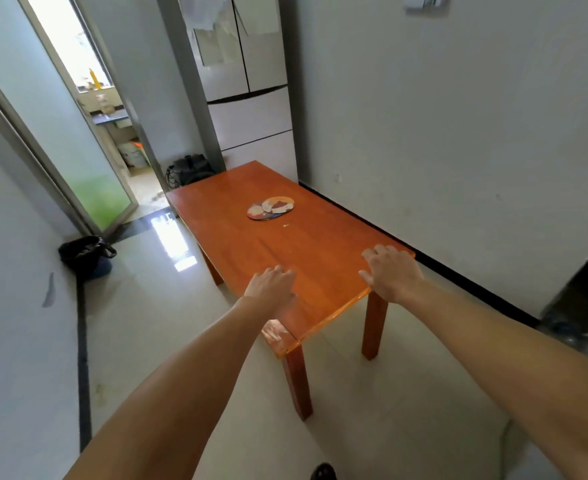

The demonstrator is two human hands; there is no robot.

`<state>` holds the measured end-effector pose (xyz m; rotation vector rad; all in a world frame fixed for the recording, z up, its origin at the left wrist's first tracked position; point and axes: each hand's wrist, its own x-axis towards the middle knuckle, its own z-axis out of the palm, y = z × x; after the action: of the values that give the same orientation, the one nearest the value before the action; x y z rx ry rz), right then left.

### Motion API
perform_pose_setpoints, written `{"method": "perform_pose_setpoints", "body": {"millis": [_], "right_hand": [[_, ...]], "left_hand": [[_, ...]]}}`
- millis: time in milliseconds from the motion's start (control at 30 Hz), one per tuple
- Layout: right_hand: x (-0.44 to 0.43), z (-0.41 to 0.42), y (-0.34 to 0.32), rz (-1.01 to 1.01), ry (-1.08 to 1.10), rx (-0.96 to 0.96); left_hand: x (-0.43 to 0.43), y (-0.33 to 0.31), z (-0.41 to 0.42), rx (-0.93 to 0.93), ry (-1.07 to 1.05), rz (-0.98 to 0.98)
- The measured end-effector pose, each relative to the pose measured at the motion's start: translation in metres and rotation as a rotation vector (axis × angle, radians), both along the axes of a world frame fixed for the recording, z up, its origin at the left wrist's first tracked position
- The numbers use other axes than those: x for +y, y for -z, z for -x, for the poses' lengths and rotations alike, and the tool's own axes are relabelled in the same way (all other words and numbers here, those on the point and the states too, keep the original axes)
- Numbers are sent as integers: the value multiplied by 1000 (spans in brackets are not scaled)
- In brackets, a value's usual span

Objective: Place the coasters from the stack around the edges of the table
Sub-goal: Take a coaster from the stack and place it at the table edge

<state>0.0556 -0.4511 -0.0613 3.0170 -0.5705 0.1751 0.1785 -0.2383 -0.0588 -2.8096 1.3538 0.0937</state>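
A loose stack of round patterned coasters [271, 208] lies near the middle of the far half of the orange wooden table [320, 244]. My left hand [271, 284] hovers over the table's near end, fingers slightly spread, holding nothing. My right hand [391, 271] reaches over the near right corner, fingers apart and empty. Both hands are well short of the coasters.
The table's right side runs close to a white wall. A white refrigerator [251, 109] stands behind the far end. A black bin [86, 254] sits on the tiled floor to the left, near an open doorway [112, 133]. Dark items [190, 169] rest by the far left corner.
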Motion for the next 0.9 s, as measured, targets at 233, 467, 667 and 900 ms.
{"method": "perform_pose_setpoints", "body": {"millis": [233,467,667,900], "right_hand": [[-80,-95,18,17,-34,44],[-152,-179,36,19,-124,48],[-220,-261,74,6,-222,139],[-278,-352,117,-21,-403,253]], "left_hand": [[-86,30,-94,95,-16,-42],[-158,49,-173,118,-35,-52],[-207,79,-231,136,-162,-62],[-245,120,-272,193,-425,-86]]}}
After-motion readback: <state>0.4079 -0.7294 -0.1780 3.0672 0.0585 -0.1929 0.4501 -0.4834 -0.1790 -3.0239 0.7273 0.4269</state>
